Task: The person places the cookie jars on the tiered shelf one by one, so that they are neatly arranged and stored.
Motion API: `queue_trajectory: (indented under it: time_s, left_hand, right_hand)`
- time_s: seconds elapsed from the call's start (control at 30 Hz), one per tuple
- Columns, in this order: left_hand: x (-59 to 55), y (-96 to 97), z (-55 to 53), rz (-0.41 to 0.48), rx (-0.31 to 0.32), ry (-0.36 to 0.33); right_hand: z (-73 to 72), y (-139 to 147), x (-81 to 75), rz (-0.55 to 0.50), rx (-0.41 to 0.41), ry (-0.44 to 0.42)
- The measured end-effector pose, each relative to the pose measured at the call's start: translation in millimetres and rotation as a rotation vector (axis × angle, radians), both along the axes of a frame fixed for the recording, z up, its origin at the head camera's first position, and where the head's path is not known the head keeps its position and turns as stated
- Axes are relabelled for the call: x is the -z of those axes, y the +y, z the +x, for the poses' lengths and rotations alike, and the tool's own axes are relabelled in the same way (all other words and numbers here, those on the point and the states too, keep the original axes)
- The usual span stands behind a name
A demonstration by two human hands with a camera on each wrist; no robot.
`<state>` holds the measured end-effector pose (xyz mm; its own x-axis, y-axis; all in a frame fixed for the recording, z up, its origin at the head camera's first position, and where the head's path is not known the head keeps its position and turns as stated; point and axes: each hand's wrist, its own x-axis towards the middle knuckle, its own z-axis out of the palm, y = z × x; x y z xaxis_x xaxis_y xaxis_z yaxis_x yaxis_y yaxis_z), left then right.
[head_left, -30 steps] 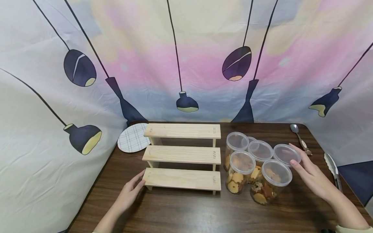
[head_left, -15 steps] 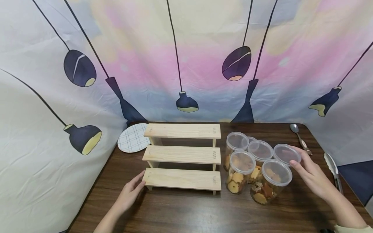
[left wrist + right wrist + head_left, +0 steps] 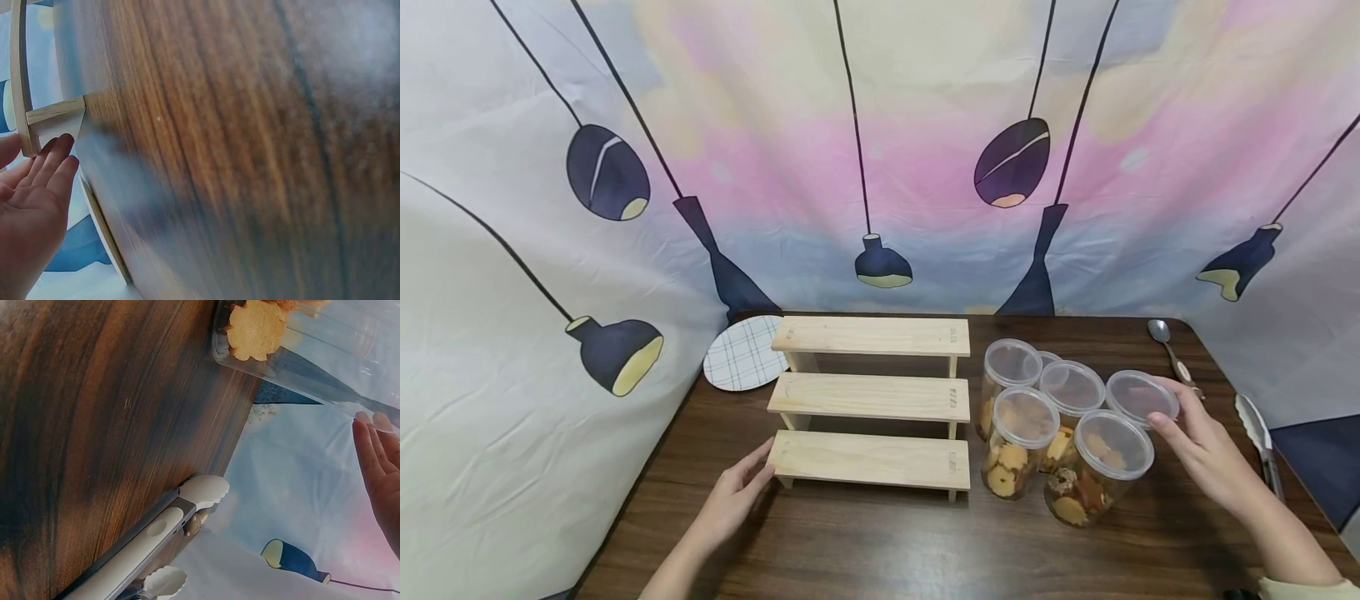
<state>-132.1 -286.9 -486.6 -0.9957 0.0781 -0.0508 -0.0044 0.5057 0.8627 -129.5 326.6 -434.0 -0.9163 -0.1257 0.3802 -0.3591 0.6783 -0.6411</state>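
Observation:
At the left of the head view, my left hand holds the left end of the lowest board of a three-tier wooden shelf. In the left wrist view the board end lies between thumb and fingers. My right hand grips the rear right jar by its clear lid, thumb at the front and fingers at the far side. A cookie shows inside a clear jar in the right wrist view. More lidded jars of cookies stand close together, right of the shelf.
A checked oval mat lies behind the shelf at left. A spoon and tongs lie at right on the dark wooden table. A printed cloth hangs behind the table.
The right fingers have settled slightly lower around the far side of the jar lid. The left hand, shelf and jars keep their places; the head view shifts a little.

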Motion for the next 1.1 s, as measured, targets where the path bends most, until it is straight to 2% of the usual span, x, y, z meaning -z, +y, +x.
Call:
queue_trajectory:
  time_s: [0.33,0.47,0.67,0.87,1.0,1.1]
  left_hand:
    - [-0.9,-0.5,1.9,-0.006,0.004,-0.011]
    - [-1.6,-0.2,1.5,-0.014,0.001,-0.008]
    - [-2.6,0.1,0.6,-0.027,0.004,0.012]
    - [-2.8,1.1,1.1,-0.015,0.007,0.011]
    - [-1.2,0.7,0.4,-0.011,0.004,0.012]
    - [-0.2,-0.6,0.1,-0.036,0.014,0.039]
  right_hand:
    - [3.4,0.8,0.6,-0.016,-0.026,-0.02]
    - [4.4,-1.1,-1.5,-0.027,-0.013,-0.036]
    - [2.7,-2.0,-4.0,-0.049,-0.016,-0.004]
    - [2.4,0.5,-8.3,-0.025,0.002,-0.001]
    - [2.3,4.3,-13.5,-0.045,-0.029,0.031]
    - [2.1,7.5,-19.7,-0.075,-0.06,0.046]
